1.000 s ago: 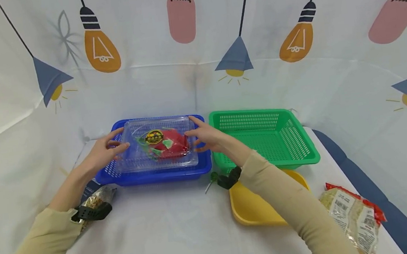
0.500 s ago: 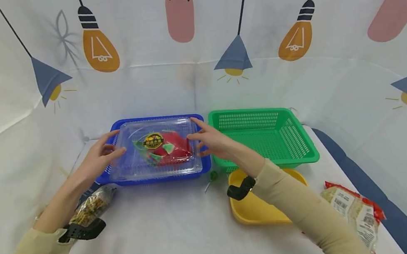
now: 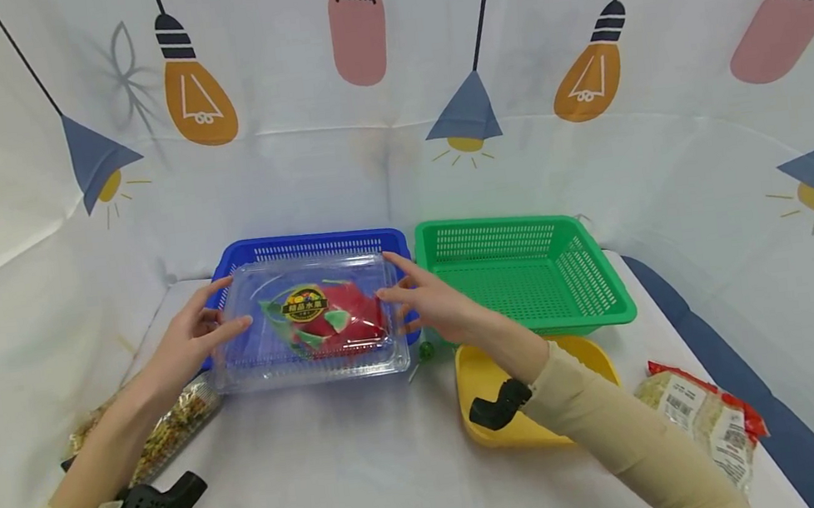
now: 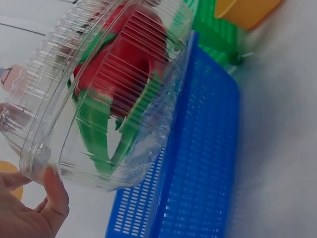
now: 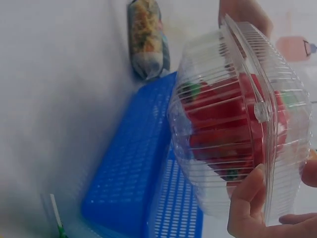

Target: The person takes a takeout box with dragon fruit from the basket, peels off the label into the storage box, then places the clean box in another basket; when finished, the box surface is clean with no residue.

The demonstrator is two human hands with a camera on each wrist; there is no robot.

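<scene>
"Please, where is the clear plastic clamshell box [image 3: 313, 323]?"

"It is held above the blue basket [image 4: 205, 134], which stands near the far edge of the white table [image 3: 341, 471], toward the left corner. Inside lies a red-and-green dragon fruit [image 3: 357, 314], under a black and gold label [image 3: 305, 304]."

"And how are the fingers of the left hand [image 3: 193, 333]?"

"Half spread; thumb and fingertips pinch the left end of the box. The right hand [image 3: 430, 297] does likewise at the right end, thumb against the rim, fingers bent a little."

"Does the box touch the basket?"

"That I cannot tell."

"What else is on the table?"

"Beside the blue basket, along the far edge, is a green basket [image 3: 523, 283]. Nearer than this one is a yellow tray [image 3: 475, 372]. A green lollipop [image 3: 426, 351] lies just left of it. A bag of dried mix [image 3: 178, 427] is by the left edge, a red-trimmed packet [image 3: 707, 412] by the right edge."
</scene>
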